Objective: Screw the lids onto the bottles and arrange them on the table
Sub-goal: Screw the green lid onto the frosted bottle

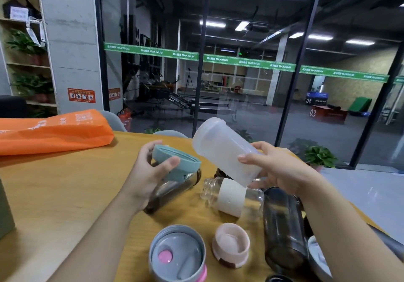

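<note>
My right hand point(277, 170) holds a frosted white plastic bottle point(225, 148) in the air, tilted, its open mouth pointing up and left. My left hand point(148, 172) grips a teal lid point(177, 161) just left of that mouth, not touching it. Below them, lying on the wooden table point(65, 194): a dark smoky bottle point(170, 190) under my left hand, a clear glass bottle point(231, 194) with a cream sleeve, and a dark grey bottle point(284, 227) on the right. A pink lid point(230, 244) and a grey lid point(177, 255) with a pink button rest upside down near me.
An orange bag point(52, 130) lies at the table's far left. A grey-green box edge point(5, 211) stands at the left border. A glass wall point(240, 74) rises behind the table, with potted plants point(319, 157) on the floor. A pale round object point(317, 257) lies under my right forearm.
</note>
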A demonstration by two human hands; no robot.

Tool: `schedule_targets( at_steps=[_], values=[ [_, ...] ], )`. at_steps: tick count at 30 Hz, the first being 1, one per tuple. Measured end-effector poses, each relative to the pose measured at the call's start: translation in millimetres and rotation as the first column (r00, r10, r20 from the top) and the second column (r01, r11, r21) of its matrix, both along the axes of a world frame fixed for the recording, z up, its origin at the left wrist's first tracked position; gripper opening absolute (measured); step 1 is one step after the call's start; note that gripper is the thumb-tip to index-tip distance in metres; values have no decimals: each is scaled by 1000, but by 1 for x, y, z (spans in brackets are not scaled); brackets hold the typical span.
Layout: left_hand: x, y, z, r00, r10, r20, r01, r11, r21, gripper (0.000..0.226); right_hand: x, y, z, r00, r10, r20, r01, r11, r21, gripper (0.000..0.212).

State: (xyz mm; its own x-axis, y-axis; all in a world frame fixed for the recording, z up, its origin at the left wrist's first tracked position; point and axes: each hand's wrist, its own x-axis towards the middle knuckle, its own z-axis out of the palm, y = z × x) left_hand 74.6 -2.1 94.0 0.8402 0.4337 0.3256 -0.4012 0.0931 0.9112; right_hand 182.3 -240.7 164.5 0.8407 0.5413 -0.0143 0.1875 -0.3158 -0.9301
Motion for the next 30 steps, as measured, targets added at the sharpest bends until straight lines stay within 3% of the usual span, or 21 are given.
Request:
schedule_targets(
  at_steps=[4, 7, 10, 13, 22, 26, 30],
  values=[
    [26, -4, 17, 998, -39, -46, 35, 996, -87, 106, 13, -7, 3, 999, 40, 27, -40, 999, 31, 50],
    [38, -6, 24, 995, -96, -40, 86, 977, -195, 81, 18, -16, 9, 996, 49, 77, -55, 995, 79, 59],
    [46, -6, 28, 985, -171, -28, 164, 970, -181, 109, 20, -22, 13, 988, 57, 146, -70, 994, 87, 75],
    [55, -11, 32, 969, -247, -29, 238, 957, -168, 117, 20, -23, 14, 977, 70, 202, -89, 992, 89, 71],
    [62, -10, 29, 874, -482, -54, 480, 876, -55, 100, 17, -26, 14, 949, 111, 294, -114, 993, -10, 66],
    [65, -8, 27, 843, -537, -37, 533, 842, -88, 92, 21, -27, 9, 953, 69, 295, -67, 998, -19, 76],
    [72, -12, 22, 853, -521, -37, 502, 838, -214, 76, 26, -26, 4, 963, 42, 266, -47, 999, 15, 80]
  ],
)
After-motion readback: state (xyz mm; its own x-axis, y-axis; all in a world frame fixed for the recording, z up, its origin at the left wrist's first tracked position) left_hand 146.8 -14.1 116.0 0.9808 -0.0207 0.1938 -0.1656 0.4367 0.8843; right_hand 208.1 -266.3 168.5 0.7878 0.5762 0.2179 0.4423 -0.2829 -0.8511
